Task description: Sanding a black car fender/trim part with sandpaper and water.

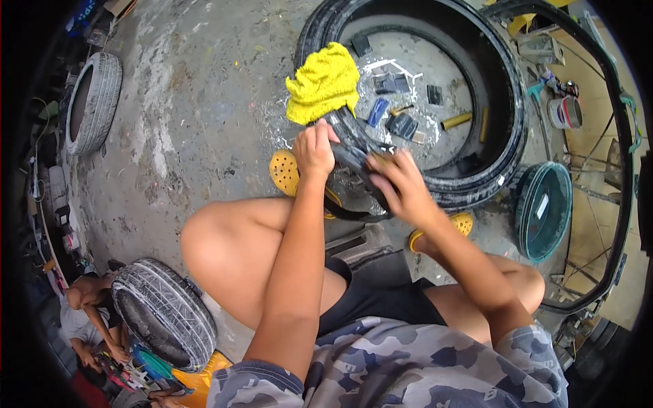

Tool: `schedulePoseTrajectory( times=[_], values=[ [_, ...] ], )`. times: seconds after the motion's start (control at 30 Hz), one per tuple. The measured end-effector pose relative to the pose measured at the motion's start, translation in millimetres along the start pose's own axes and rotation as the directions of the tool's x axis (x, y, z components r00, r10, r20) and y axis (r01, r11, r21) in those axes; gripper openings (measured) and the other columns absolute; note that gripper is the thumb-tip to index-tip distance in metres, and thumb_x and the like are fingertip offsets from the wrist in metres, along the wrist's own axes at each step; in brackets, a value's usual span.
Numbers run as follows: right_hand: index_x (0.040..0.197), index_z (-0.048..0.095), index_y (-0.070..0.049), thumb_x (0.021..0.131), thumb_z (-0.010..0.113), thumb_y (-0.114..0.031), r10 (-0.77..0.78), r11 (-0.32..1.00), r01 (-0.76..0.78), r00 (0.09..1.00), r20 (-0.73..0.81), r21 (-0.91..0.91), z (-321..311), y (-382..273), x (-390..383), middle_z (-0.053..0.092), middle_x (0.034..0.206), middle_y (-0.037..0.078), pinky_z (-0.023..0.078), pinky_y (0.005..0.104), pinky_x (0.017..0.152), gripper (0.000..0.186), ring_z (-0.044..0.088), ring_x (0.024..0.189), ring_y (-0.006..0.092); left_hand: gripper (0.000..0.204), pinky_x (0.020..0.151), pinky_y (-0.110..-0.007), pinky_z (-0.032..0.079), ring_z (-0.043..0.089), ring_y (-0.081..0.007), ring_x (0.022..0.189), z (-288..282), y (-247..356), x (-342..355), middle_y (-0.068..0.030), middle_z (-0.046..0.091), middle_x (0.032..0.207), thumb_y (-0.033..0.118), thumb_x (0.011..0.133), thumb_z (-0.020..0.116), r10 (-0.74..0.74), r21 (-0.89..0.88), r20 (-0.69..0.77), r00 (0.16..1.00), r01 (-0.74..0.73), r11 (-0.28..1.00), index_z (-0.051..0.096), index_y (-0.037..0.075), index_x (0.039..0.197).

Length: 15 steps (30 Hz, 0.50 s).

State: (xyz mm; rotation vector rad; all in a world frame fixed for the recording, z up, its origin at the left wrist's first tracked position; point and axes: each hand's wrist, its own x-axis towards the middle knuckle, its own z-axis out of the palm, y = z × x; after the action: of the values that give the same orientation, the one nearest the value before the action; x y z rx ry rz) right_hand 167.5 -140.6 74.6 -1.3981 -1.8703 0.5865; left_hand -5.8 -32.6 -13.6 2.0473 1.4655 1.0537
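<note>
A large black tire (500,146) lies on its side on the floor in front of me, its near left part raised or bent as a dark rubber band (350,139) between my hands. My left hand (314,151) is closed around that band's left edge, just below a crumpled yellow cloth (326,81) draped over it. On the band's right side rests my right hand (403,183), fingers bent and slightly smeared. Something brownish shows under its fingertips, too hidden to name. Inside the tire's ring lie several dark patches (401,126), a blue strip (377,112) and a yellowish tube (456,121).
A teal bucket (544,212) stands right of the tire, with a white pail (565,113) beyond it. Other tires stand at far left (95,105) and lower left (166,313). Near the latter, another person (95,319) sits. A black hoop (615,251) curves along the right.
</note>
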Motion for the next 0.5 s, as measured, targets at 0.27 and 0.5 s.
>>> schedulePoseTrajectory(
  times=[0.27, 0.5],
  values=[
    [0.123, 0.063, -0.003, 0.080, 0.071, 0.000, 0.048, 0.999, -0.048, 0.998, -0.044, -0.014, -1, -3, -46, 0.060, 0.112, 0.016, 0.045, 0.0391, 0.087, 0.043, 0.055, 0.096, 0.0325, 0.060, 0.073, -0.041, 0.045, 0.061, -0.0330, 0.069, -16, 14, 9, -0.0119, 0.064, 0.062, 0.035, 0.098, 0.033, -0.391, -0.143, 0.171, 0.904, 0.416, 0.898, 0.062, 0.003, 0.057],
    [0.116, 0.062, 0.002, 0.087, 0.065, -0.010, 0.050, 0.997, -0.041, 0.985, 0.162, -0.059, 15, -7, 59, 0.059, 0.099, 0.020, 0.044, 0.0434, 0.081, 0.031, 0.052, 0.090, 0.0384, 0.047, 0.076, -0.050, 0.044, 0.061, -0.0397, 0.079, -13, 8, 10, -0.0137, 0.066, 0.076, 0.031, 0.097, 0.035, -0.362, -0.135, 0.156, 0.919, 0.383, 0.914, 0.062, 0.010, 0.065]
  ],
)
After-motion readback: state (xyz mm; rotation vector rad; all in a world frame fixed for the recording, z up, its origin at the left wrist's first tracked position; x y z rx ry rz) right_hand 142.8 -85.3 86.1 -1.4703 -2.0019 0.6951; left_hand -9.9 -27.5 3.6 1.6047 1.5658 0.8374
